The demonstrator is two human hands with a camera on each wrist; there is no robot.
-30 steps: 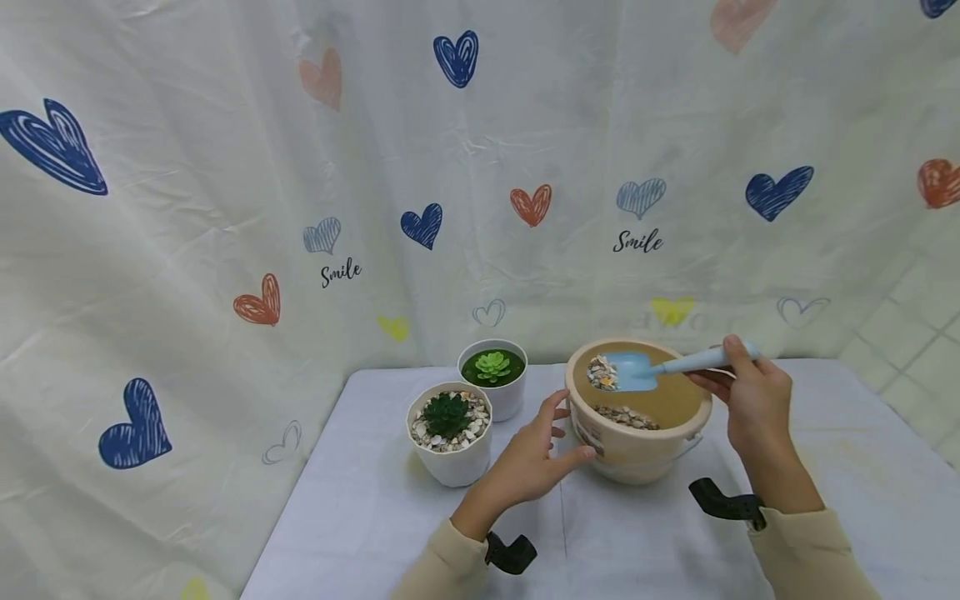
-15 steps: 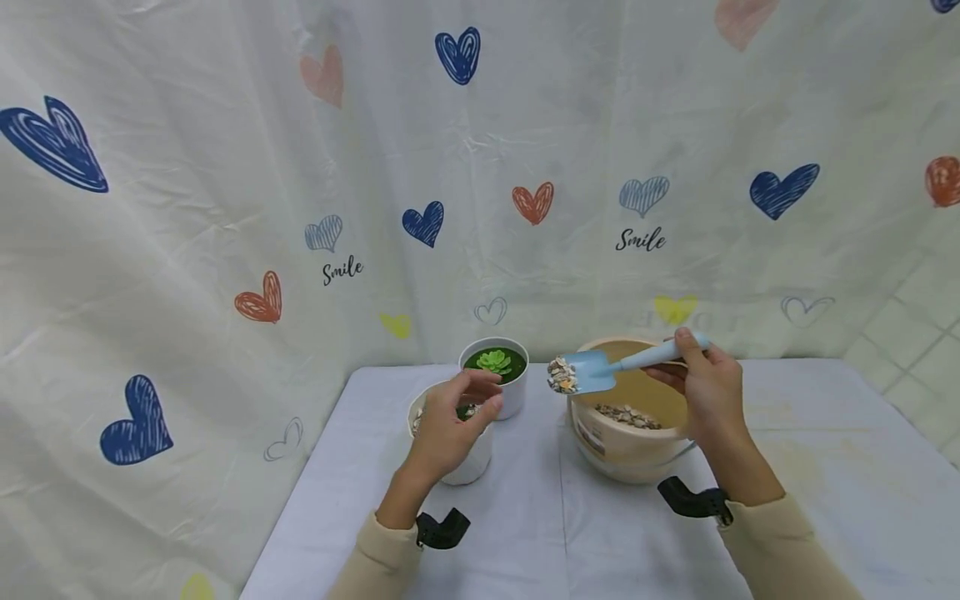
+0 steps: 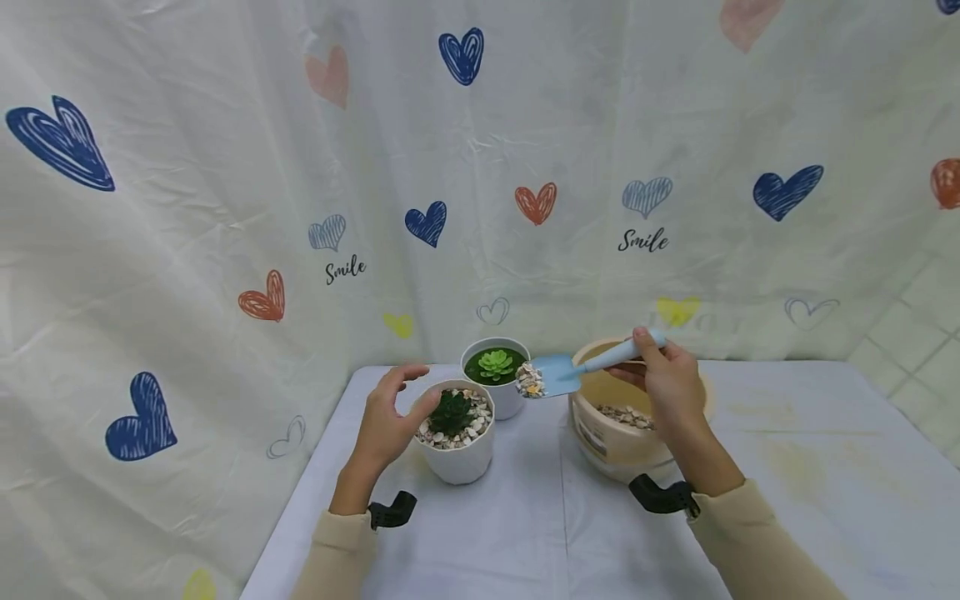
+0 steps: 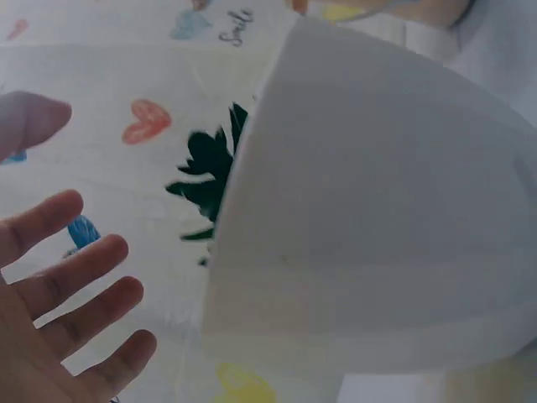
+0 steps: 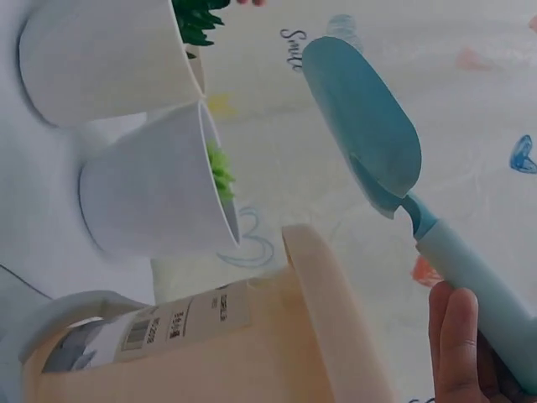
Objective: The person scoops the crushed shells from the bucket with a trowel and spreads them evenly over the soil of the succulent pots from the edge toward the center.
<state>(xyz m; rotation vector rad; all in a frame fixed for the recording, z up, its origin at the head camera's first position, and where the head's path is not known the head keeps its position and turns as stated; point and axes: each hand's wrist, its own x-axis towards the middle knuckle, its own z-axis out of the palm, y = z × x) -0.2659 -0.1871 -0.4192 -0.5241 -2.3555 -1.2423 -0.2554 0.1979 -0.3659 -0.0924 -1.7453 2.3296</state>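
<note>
My right hand (image 3: pixel 670 382) grips the pale blue handle of a small garden trowel (image 3: pixel 558 375). Small pebbles (image 3: pixel 530 380) lie heaped on the trowel's blade, which is held between the beige bucket and the pots. In the right wrist view the underside of the trowel (image 5: pixel 365 117) shows, with the fingers round its handle. My left hand (image 3: pixel 386 425) is spread at the left side of a white pot (image 3: pixel 457 461) with a dark green succulent (image 3: pixel 450 412) and pebbles on top. The left wrist view shows its fingers apart, away from the pot's wall (image 4: pixel 369 201).
The beige bucket (image 3: pixel 622 446) stands on the right with more pebbles (image 3: pixel 628 417) inside. Behind the front pot is a second white pot (image 3: pixel 508 400) with a light green succulent (image 3: pixel 495 364). A white cloth covers the table (image 3: pixel 517 533); a heart-printed curtain (image 3: pixel 562 133) hangs behind.
My right hand has carried the loaded trowel left, from over the bucket toward the pots. My left hand has left the bucket's side and moved left to the front pot.
</note>
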